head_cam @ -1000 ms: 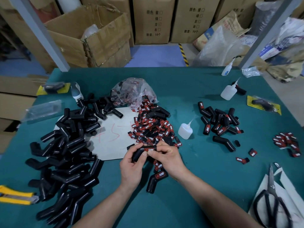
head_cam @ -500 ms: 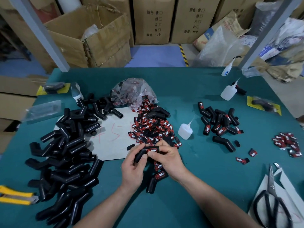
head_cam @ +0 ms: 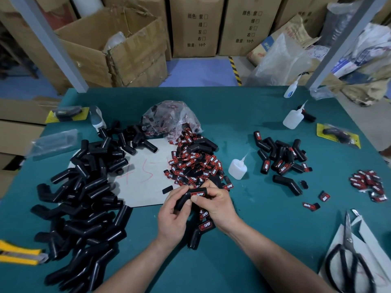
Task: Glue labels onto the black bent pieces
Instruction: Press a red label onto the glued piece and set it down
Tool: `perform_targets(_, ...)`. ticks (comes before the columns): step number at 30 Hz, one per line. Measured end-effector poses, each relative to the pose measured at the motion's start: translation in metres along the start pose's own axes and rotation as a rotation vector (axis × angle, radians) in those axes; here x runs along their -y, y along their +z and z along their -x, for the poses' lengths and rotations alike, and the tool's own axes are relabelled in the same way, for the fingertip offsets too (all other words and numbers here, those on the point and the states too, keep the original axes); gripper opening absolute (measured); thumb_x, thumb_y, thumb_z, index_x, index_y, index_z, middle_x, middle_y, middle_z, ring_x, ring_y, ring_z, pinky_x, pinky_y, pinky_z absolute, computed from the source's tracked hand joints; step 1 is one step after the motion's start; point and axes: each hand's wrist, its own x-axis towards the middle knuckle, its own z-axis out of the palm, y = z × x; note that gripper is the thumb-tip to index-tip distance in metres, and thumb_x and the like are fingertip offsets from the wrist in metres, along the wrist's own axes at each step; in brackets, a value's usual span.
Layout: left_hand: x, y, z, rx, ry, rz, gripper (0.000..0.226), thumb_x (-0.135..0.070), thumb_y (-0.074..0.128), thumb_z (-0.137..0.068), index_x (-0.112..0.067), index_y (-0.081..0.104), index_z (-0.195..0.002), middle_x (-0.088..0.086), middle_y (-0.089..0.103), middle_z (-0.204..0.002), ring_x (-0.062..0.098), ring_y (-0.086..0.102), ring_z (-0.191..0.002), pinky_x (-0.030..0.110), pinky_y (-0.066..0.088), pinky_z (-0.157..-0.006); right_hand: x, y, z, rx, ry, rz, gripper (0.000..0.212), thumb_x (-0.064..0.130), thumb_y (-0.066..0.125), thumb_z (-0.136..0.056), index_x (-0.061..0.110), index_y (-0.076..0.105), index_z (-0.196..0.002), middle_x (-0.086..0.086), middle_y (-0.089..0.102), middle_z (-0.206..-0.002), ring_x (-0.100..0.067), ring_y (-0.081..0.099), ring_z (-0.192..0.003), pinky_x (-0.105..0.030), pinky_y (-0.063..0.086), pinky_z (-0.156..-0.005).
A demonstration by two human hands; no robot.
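Observation:
Both hands hold one black bent piece [head_cam: 183, 201] above the green table. My left hand [head_cam: 172, 216] grips its lower leg. My right hand [head_cam: 215, 203] holds its upper end, thumb pressing a red and black label [head_cam: 197, 194] onto it. A pile of loose labels [head_cam: 194, 163] lies just beyond the hands. Unlabelled bent pieces [head_cam: 84, 197] are heaped at the left. Labelled pieces [head_cam: 281, 157] lie at the right, and one more [head_cam: 201, 231] lies under my right wrist. A small glue bottle [head_cam: 237, 169] stands right of the label pile.
Scissors [head_cam: 347, 256] lie on white paper at the near right. A yellow utility knife [head_cam: 19, 253] sits at the near left edge. More glue bottles [head_cam: 293, 119] and a small label heap [head_cam: 369, 183] are at the right. A bag of labels [head_cam: 171, 117] is at the back.
The held piece has been turned so that the label faces up. My right thumb has slid along the label. Both hands stay in the same spot.

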Motion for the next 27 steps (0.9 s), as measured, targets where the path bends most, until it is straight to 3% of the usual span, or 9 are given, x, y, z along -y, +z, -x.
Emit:
perform_targets(3, 0.0006, 0.0016, 0.0003, 0.005, 0.004, -0.005, 0.043, 0.002, 0.063, -0.09, -0.022, 0.066, -0.125, -0.015, 0.069, -0.127, 0.01, 0.063, -0.122, 0.02, 0.046, -0.105, -0.0012, 0.0004, 0.0003, 0.0, 0.007, -0.017, 0.008, 0.006, 0.079, -0.08, 0.008, 0.08, -0.087, 0.0, 0.055, -0.087, -0.018, 0.057, -0.088, -0.033, 0.049, -0.085)
perform_targets(6, 0.0012, 0.0017, -0.0003, -0.018, -0.051, 0.027, 0.038, -0.004, 0.065, -0.092, -0.023, 0.067, -0.124, -0.009, 0.071, -0.126, 0.012, 0.065, -0.122, 0.019, 0.047, -0.104, -0.0002, -0.0022, -0.0031, 0.015, 0.005, 0.034, 0.006, 0.011, 0.08, -0.081, 0.008, 0.08, -0.087, 0.0, 0.057, -0.087, -0.016, 0.058, -0.087, -0.032, 0.049, -0.083)
perform_targets(10, 0.0025, -0.0023, -0.0031, -0.089, -0.154, 0.104, 0.031, -0.006, 0.067, -0.096, -0.019, 0.068, -0.124, 0.002, 0.074, -0.122, 0.02, 0.069, -0.115, 0.029, 0.054, -0.101, -0.0007, -0.0092, -0.0095, 0.049, -0.052, 0.122, 0.015, 0.01, 0.077, -0.085, -0.004, 0.076, -0.09, -0.02, 0.059, -0.093, -0.022, 0.057, -0.078, -0.041, 0.05, -0.074)
perform_targets(14, 0.001, -0.0013, -0.0048, -0.124, -0.183, 0.117, 0.034, 0.003, 0.072, -0.09, -0.02, 0.071, -0.115, -0.003, 0.076, -0.116, 0.013, 0.071, -0.107, 0.019, 0.053, -0.095, -0.0029, -0.0071, -0.0078, 0.041, -0.073, 0.125, 0.015, 0.021, 0.078, -0.083, 0.006, 0.078, -0.085, -0.012, 0.061, -0.088, -0.025, 0.06, -0.072, -0.045, 0.054, -0.075)
perform_targets(18, 0.0002, -0.0004, -0.0066, -0.173, -0.237, 0.173, 0.029, -0.001, 0.075, -0.087, -0.022, 0.075, -0.107, -0.001, 0.078, -0.107, 0.01, 0.073, -0.1, 0.017, 0.054, -0.089, -0.0061, -0.0059, -0.0064, 0.013, -0.079, 0.182, 0.019, 0.028, 0.078, -0.082, 0.009, 0.076, -0.077, 0.006, 0.055, -0.078, -0.012, 0.053, -0.071, -0.029, 0.045, -0.068)
perform_targets(23, -0.0009, -0.0004, -0.0053, -0.171, -0.243, 0.203, 0.03, -0.018, 0.077, -0.08, -0.035, 0.08, -0.103, 0.0, 0.079, -0.107, 0.013, 0.073, -0.101, 0.019, 0.055, -0.088, -0.0059, -0.0076, -0.0057, 0.011, -0.105, 0.187, 0.016, 0.013, 0.077, -0.084, 0.008, 0.072, -0.07, 0.012, 0.052, -0.074, -0.007, 0.047, -0.067, -0.02, 0.041, -0.064)
perform_targets(27, -0.001, -0.0003, -0.0055, -0.194, -0.193, 0.173, 0.025, -0.016, 0.077, -0.079, -0.026, 0.078, -0.102, -0.001, 0.078, -0.107, 0.013, 0.072, -0.101, 0.02, 0.054, -0.091, -0.0063, -0.0058, -0.0059, 0.028, -0.086, 0.144, 0.009, 0.01, 0.076, -0.085, 0.004, 0.074, -0.078, 0.009, 0.053, -0.078, -0.01, 0.049, -0.074, -0.023, 0.043, -0.07)
